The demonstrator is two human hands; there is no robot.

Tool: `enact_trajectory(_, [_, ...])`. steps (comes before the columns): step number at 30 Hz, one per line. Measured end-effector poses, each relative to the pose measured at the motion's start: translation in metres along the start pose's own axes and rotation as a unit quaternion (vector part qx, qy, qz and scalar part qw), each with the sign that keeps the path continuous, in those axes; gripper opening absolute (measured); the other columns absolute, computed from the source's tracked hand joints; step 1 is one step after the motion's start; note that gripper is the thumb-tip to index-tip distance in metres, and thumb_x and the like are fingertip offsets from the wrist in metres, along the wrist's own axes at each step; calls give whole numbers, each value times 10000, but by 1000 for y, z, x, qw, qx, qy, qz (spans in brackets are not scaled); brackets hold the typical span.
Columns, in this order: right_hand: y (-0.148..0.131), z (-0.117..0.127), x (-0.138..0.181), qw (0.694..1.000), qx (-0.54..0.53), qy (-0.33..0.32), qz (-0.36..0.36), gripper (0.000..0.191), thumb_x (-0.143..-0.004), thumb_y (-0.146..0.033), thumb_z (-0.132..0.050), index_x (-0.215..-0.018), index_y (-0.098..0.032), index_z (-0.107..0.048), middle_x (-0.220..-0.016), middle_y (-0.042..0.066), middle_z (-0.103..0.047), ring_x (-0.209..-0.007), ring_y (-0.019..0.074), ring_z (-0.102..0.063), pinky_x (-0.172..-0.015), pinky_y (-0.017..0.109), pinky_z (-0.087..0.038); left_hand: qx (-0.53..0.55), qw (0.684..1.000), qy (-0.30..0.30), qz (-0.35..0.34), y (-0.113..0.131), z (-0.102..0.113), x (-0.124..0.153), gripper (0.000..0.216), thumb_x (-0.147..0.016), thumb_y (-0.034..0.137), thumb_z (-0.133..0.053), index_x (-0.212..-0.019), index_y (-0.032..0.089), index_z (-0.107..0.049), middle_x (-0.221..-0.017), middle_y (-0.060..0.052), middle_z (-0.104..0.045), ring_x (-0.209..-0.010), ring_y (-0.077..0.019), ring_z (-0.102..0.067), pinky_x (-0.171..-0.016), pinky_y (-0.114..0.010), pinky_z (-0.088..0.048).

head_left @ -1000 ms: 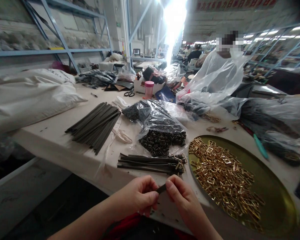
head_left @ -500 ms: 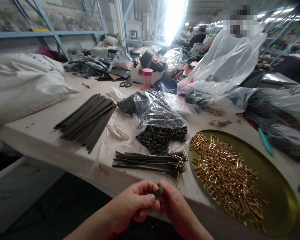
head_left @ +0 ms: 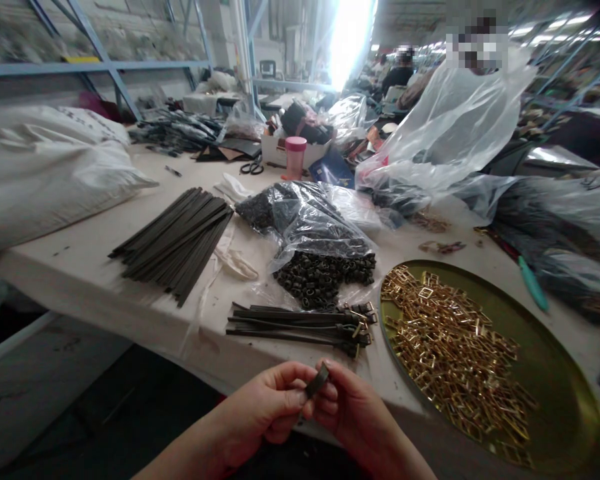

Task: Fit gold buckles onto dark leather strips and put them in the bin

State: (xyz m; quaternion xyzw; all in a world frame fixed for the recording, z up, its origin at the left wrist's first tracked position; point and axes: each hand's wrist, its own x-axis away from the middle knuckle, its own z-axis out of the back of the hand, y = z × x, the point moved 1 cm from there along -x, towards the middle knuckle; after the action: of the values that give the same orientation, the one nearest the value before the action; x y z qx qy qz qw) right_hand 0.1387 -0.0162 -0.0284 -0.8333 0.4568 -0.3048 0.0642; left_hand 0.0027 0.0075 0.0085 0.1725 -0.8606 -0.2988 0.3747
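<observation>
Shelves (head_left: 80,69) with blue frames line the wall on the left, and a glaring light (head_left: 353,47) washes out the middle of the room. At the right, another person (head_left: 477,50) shows behind raised clear plastic (head_left: 455,123).

Closer in, a white sack (head_left: 45,180) slumps across the left of the pale bench (head_left: 80,257), and a pile of dark strips (head_left: 173,243) lies fanned out near it. Mid-bench, a clear bag (head_left: 313,220) lies with small dark loops (head_left: 313,280) heaped at its mouth. Behind it stand a pink jar (head_left: 295,159) and a white box (head_left: 273,152), with scissors (head_left: 253,166) just beside.

Several straps (head_left: 290,325) lie side by side in front of the loops, gold fittings at their right ends. To their right sits a big greenish tray (head_left: 555,373), its left part heaped with gold buckles (head_left: 450,333).

At the near edge, two hands meet around one dark strip (head_left: 317,381). The left hand (head_left: 270,403) pinches its lower end between thumb and fingers; the right hand (head_left: 353,403) has its fingers closed in on the upper end. It slants up between them, the rest hidden from me by the hands.
</observation>
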Motion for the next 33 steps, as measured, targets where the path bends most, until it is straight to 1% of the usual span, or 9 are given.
enact_trajectory(5, [-23, 7, 8, 993, -43, 76, 85, 289, -661, -310, -684, -620, -173, -432, -477, -92, -342, -417, 38, -311, -409, 153, -260, -148, 989, 17, 8, 10, 16, 19, 219, -731, 287, -591, -884, 146, -523, -641, 15, -585, -440, -44, -434, -435, -150, -292])
enact_trajectory(10, [-48, 20, 25, 961, -42, 151, 226, 302, -649, -285, -683, -606, -191, -399, -493, -86, -349, -420, 49, -296, -397, 168, -285, -350, 925, 142, -45, 35, 54, 58, 160, -733, 297, -602, -718, 145, -553, -630, 23, -570, -581, -91, -489, -552, -176, -366])
enact_trajectory(14, [-26, 26, 25, 966, -17, 157, 203, 317, -656, -324, -684, -616, -188, -400, -505, -82, -378, -425, 48, -322, -411, 168, -304, -327, 907, 231, -130, 60, 64, 94, 228, -653, 322, -688, -619, 160, -531, -565, 41, -526, -502, -78, -454, -487, -167, -354])
enact_trajectory(17, [-4, 26, 23, 970, 11, 148, 194, 331, -689, -372, -652, -608, -188, -389, -511, -78, -375, -438, 54, -334, -431, 178, -313, -246, 901, 284, -216, 73, 59, 118, 207, -620, 292, -708, -676, 187, -538, -495, 81, -465, -373, -24, -337, -378, -132, -221])
enact_trajectory(21, [21, 24, 19, 974, 66, 131, 173, 368, -671, -443, -642, -602, -187, -387, -514, -76, -381, -435, 55, -346, -432, 188, -286, -138, 917, 238, -288, 75, 45, 132, 248, -569, 244, -726, -706, 197, -524, -532, 73, -524, -414, -34, -401, -419, -144, -265])
enact_trajectory(24, [44, 26, 12, 970, 178, 109, 121, 421, -656, -570, -580, -617, -183, -417, -494, -66, -417, -400, 58, -354, -419, 196, -270, -152, 896, 247, -337, 75, 35, 131, 224, -584, 241, -715, -721, 188, -547, -579, 47, -578, -494, -74, -462, -466, -175, -338])
enact_trajectory(26, [53, 27, 9, 937, 314, 92, 119, 458, -661, -636, -515, -656, -181, -463, -490, -42, -466, -391, 78, -374, -409, 212, -275, -182, 858, 286, -387, 79, 30, 130, 176, -612, 233, -699, -752, 192, -600, -589, 38, -587, -544, -91, -481, -510, -182, -370])
enact_trajectory(30, [39, 17, 20, 815, 496, 139, 266, 366, -700, -533, -560, -818, -186, -556, -713, 28, -594, -636, 153, -531, -575, 248, -389, -278, 774, 294, -487, 87, 14, 124, 98, -693, 286, -653, -725, 194, -649, -820, -4, -621, -777, -148, -536, -699, -202, -418])
enact_trajectory(33, [15, -6, 36, 781, 511, 125, 337, 314, -786, -486, -476, -867, -191, -550, -741, 24, -570, -673, 155, -523, -617, 249, -398, -392, 835, 183, -339, 74, -7, 99, 206, -798, 357, -518, -781, 179, -619, -693, -24, -612, -680, -155, -563, -644, -228, -436])
